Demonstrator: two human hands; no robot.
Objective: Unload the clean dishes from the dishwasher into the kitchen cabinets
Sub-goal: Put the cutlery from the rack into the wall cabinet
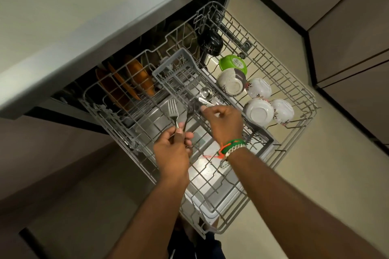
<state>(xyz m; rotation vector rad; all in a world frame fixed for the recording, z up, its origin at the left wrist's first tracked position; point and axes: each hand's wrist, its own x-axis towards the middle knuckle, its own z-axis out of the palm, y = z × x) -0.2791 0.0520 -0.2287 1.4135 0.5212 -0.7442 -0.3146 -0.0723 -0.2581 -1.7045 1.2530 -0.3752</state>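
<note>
Left hand grips forks.

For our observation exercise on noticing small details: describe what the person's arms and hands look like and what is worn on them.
Both forearms are bare, with no sleeves in view. The right hand has bands stacked at the wrist: an orange and green cord with loose orange ends, and a pale beaded or braided bracelet. The left hand and its wrist carry nothing: no ring, watch or glove shows.

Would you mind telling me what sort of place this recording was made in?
Most likely a home kitchen: a pulled-out dishwasher rack holding upturned bowls and orange plates, under a countertop, with cabinet fronts alongside.
</note>
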